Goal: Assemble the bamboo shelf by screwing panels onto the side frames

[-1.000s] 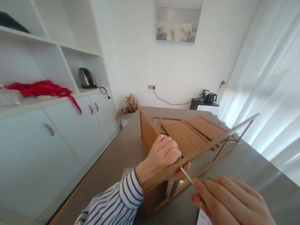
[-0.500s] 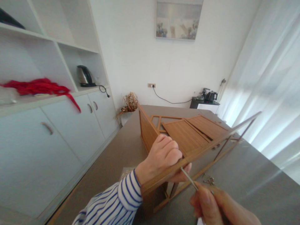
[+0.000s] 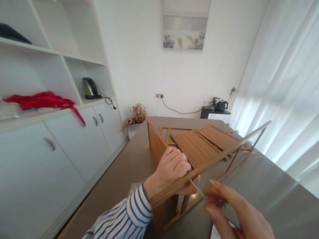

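Note:
My left hand (image 3: 173, 166), in a striped cuff, is closed around the long rail of a wooden frame (image 3: 211, 161), with its fingertips showing underneath. The frame stands tilted on the table, joined to an upright wooden panel (image 3: 156, 139). In my right hand (image 3: 231, 205) is the outer end of a thin metal Allen key (image 3: 198, 190). The key's other end meets the rail's face beside my left hand. My right thumb and forefinger are spread around the key, and the bent part is mostly hidden by the fingers.
Loose wooden panels (image 3: 196, 146) lie on the grey table (image 3: 119, 186) beyond the frame. A clear plastic bag (image 3: 134, 187) is partly behind my left forearm. A printed sheet or card (image 3: 214, 231) lies below my right hand. White cabinets (image 3: 67, 146) line the left side.
My right thumb and forefinger have spread apart, and that hand has turned about the Allen key. My left hand keeps its grip on the rail. The camera view has tilted slightly upward.

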The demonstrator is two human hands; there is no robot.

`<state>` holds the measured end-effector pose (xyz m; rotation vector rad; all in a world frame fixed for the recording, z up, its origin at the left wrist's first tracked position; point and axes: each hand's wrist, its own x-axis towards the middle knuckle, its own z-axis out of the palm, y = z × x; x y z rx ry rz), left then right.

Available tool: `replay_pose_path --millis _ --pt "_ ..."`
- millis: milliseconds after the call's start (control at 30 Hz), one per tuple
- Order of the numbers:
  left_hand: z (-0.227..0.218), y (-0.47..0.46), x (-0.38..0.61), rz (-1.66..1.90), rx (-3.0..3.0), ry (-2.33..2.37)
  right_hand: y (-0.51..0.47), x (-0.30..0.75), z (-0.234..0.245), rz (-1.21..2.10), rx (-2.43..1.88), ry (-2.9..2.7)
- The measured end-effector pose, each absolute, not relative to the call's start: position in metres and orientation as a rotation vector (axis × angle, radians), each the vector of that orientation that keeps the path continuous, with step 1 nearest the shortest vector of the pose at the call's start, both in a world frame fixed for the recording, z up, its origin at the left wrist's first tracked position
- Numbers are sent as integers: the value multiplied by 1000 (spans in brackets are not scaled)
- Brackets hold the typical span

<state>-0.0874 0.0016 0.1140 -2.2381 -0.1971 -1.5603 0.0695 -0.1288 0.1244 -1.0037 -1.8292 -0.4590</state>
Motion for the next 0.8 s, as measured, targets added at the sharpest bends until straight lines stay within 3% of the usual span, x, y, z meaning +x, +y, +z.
replay_pose_path --millis 167,400,800 --pt "109 3 -90 -1528 -2274 -210 -131 81 151 -912 -869 -2192" --pt "107 4 -90 -1528 -2269 -220 -132 86 159 -1224 -801 -2339" --pt "112 3 -89 -1550 -2276 -187 -130 78 166 -1145 -774 -2366"
